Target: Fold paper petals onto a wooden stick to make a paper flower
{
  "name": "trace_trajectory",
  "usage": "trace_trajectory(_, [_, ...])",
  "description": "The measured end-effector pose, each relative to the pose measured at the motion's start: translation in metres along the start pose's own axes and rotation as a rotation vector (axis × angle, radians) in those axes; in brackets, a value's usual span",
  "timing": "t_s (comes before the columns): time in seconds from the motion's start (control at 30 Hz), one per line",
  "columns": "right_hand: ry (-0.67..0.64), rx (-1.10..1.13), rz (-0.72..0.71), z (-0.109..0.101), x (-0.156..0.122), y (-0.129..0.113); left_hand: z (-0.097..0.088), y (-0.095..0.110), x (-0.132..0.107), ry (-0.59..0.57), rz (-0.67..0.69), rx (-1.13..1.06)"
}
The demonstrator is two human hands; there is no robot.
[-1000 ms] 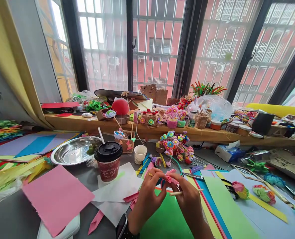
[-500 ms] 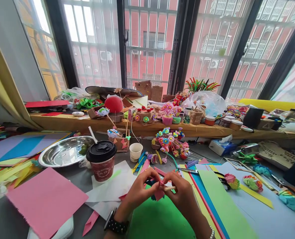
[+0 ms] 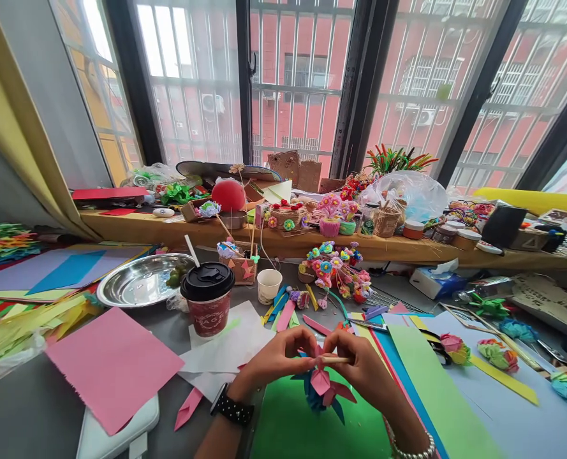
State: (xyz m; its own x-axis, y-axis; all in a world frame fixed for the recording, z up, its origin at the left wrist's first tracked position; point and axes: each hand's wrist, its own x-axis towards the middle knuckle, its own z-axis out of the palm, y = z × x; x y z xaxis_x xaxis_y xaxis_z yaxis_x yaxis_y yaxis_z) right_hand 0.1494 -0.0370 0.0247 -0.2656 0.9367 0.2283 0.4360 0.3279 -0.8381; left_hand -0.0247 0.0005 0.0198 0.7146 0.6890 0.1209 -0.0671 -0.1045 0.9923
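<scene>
A folded paper flower with pink and blue petals hangs between my two hands over a green sheet. My left hand pinches its top from the left, fingers closed, a dark watch on the wrist. Fingers closed too, my right hand grips a thin wooden stick that points into the flower's centre. A beaded bracelet shows on that wrist.
A lidded red paper cup with a straw and a steel dish stand at the left. A pink sheet, coloured paper strips, scissors and finished paper flowers cover the table. The wooden window ledge is crowded with craft items.
The flower has dropped lower and now hangs petals down below my fingers. Both hands have shifted slightly nearer to me, and the view has swung a little.
</scene>
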Motion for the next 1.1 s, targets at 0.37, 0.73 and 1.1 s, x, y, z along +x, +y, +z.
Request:
trace_trajectory(0.37, [-0.013,0.053,0.004,0.0001,-0.0012,0.0012,-0.0003,-0.004,0.0015,0.016,0.011,-0.038])
trace_trajectory(0.73, [0.043,-0.052,-0.002,0.0015,-0.0003,-0.0003,0.0017,-0.0069,0.0025,0.097,-0.002,-0.04])
trace_trajectory(1.1, [0.082,-0.066,-0.035,0.0043,0.0015,0.0031,0.0029,-0.009,0.0057,0.133,0.013,0.009])
